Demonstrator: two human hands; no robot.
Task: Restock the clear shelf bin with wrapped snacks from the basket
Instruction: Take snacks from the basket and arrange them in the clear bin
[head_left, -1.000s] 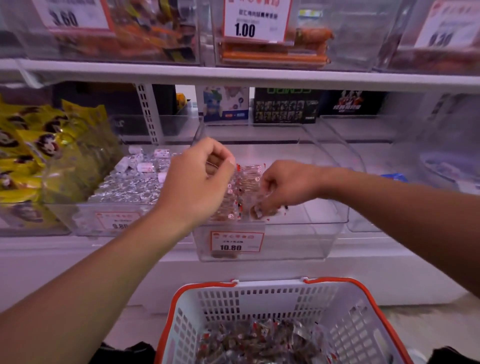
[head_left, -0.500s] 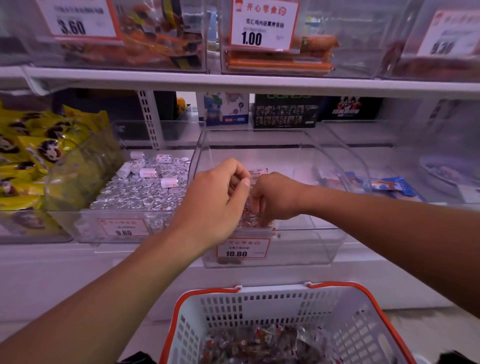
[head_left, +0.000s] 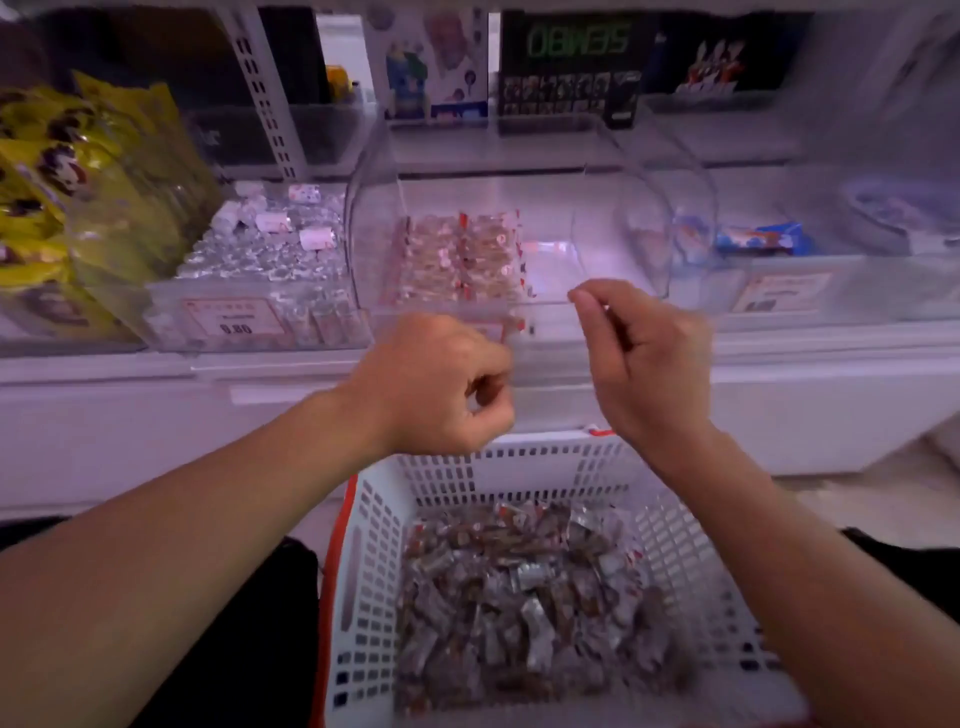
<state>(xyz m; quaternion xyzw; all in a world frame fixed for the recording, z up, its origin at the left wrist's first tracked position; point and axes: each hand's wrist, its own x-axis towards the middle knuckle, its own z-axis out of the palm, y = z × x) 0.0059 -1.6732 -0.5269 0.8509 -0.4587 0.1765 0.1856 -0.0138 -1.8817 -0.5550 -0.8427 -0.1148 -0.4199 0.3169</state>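
Observation:
The clear shelf bin (head_left: 613, 218) stands on the middle shelf with rows of wrapped snacks (head_left: 457, 257) packed in its left half; its right half is bare. Below it stands a white basket with an orange rim (head_left: 374, 571), holding a heap of wrapped snacks (head_left: 524, 587). My left hand (head_left: 441, 384) hangs in front of the bin's front wall with its fingers curled and nothing seen in it. My right hand (head_left: 644, 353) is beside it, above the basket's far edge, fingers loosely curled with thumb and forefinger tips together; no snack shows between them.
Left of the clear bin is a bin of silver-wrapped sweets (head_left: 260, 260) with a 0.80 price tag, and further left yellow snack bags (head_left: 78, 171). A blue packet (head_left: 758, 241) lies in the bin on the right. Boxes stand at the shelf's back.
Both hands have come back out of the clear bin and down towards the basket. The view has tilted downward, so the upper shelf is gone and more of the basket shows.

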